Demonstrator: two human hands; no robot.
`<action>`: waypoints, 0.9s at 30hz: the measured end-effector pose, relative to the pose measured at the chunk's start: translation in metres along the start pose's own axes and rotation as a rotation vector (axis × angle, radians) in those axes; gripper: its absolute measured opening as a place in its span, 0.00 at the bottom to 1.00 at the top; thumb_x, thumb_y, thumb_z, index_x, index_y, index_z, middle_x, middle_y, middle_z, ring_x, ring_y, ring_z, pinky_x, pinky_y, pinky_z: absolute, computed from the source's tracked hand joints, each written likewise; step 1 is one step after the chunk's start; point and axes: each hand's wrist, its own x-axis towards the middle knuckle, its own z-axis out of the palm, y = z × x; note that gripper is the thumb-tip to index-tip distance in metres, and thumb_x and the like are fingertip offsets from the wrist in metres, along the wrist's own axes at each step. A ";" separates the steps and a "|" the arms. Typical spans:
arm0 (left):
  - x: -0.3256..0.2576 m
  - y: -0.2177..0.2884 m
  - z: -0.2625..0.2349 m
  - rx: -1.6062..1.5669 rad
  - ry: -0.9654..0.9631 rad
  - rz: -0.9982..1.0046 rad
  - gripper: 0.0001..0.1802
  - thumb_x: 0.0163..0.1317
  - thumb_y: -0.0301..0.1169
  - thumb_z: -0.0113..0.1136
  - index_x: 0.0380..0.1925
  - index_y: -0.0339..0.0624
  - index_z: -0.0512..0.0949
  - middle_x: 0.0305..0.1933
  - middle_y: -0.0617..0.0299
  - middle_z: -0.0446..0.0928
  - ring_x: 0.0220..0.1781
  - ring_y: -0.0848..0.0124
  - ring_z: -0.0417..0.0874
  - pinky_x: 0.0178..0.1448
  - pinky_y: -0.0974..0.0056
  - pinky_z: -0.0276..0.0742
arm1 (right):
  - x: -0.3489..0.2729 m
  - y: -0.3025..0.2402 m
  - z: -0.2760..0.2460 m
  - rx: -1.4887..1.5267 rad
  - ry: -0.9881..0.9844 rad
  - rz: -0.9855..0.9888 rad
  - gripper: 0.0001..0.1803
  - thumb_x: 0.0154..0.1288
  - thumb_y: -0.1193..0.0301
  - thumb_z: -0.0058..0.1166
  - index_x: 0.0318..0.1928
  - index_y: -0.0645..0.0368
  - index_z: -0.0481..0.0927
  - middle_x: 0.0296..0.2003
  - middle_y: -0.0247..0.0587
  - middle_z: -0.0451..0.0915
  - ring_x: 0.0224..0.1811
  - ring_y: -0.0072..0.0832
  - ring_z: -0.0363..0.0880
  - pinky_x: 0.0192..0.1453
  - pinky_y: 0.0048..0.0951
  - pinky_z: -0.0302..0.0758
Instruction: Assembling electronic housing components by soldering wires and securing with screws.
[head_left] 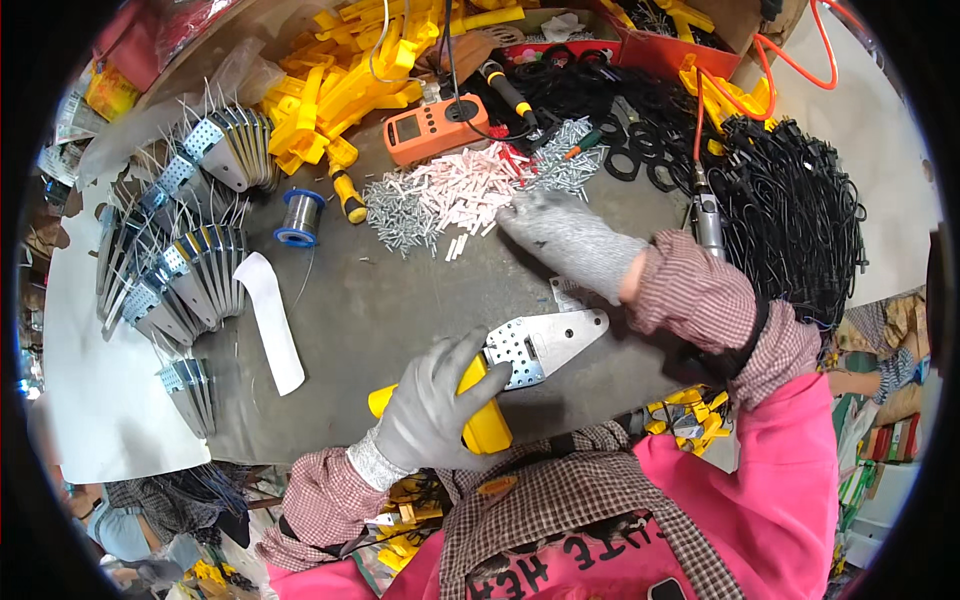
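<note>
My left hand (430,405), in a grey glove, is closed around a yellow plastic housing (488,428) close to my body. Out of the housing sticks a flat metal plate (572,340), perforated near my fingers and tapering to a rounded end on the right. My right hand (570,235), gloved too, reaches to the near edge of a heap of small pinkish-white sleeves (465,185). Its fingers are bunched together, and the tips are partly hidden. Silver screws (398,215) lie left of the sleeves, and more screws (572,155) lie just beyond my right hand.
Wired metal plates (190,270) stand in rows at left, near a solder spool (299,218) and white strip (268,320). Beyond are a yellow-handled screwdriver (348,192), orange meter (435,130) and yellow housings (330,80). Right are scissors (635,145), an air driver (708,225), black cables (790,220).
</note>
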 end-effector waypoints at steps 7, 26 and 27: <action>0.000 0.000 -0.001 0.002 0.015 -0.018 0.49 0.28 0.50 0.78 0.58 0.49 0.74 0.69 0.42 0.63 0.63 0.43 0.70 0.63 0.46 0.70 | 0.008 -0.005 -0.009 -0.044 -0.147 0.188 0.37 0.43 0.78 0.66 0.59 0.66 0.68 0.48 0.58 0.77 0.52 0.51 0.79 0.57 0.45 0.76; 0.005 0.003 -0.009 -0.089 -0.009 -0.051 0.56 0.27 0.50 0.79 0.62 0.35 0.71 0.67 0.44 0.66 0.61 0.48 0.72 0.62 0.50 0.71 | -0.070 -0.110 0.013 0.816 0.298 0.165 0.15 0.46 0.78 0.64 0.37 0.51 0.80 0.36 0.32 0.77 0.47 0.39 0.76 0.58 0.42 0.70; 0.005 0.004 -0.008 -0.084 -0.018 -0.064 0.56 0.27 0.50 0.79 0.61 0.35 0.72 0.67 0.45 0.66 0.61 0.49 0.72 0.62 0.50 0.71 | -0.072 -0.110 0.020 0.848 0.376 0.150 0.15 0.46 0.77 0.65 0.37 0.51 0.80 0.37 0.32 0.78 0.48 0.40 0.75 0.59 0.42 0.69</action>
